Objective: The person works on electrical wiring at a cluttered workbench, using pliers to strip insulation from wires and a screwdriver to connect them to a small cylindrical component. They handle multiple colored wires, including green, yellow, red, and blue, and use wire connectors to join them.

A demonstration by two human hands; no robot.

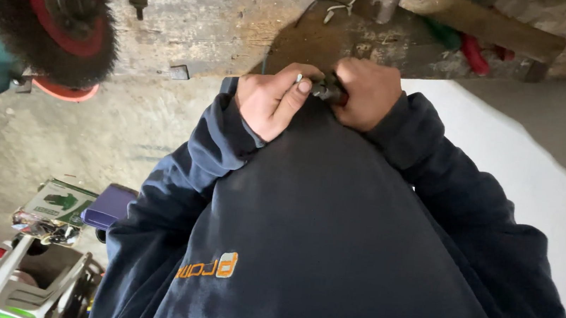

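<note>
left hand (pixel 272 101): yours, grip closed, thumb and forefinger pinching the small silvery end of a dark metal part (pixel 325 87).
right hand (pixel 369 91): yours, grip closed round the other end of the same part; a bit of red shows at the fingers, can't tell what.
part location: between both fists, tight against your dark sweatshirt (pixel 330 242), just below the edge of the wooden worktop (pixel 234 25).
handling guess: small, rigid, probably light; metal likely slick or greasy, easy to drop.
where to hold: keep the thick dark middle in the right fist, pinch only the silvery tip with the left.
nearby: wire brush wheel (pixel 52 5) with red hub, well off to the left; red and green handles (pixel 476 53) on the worktop.
</note>
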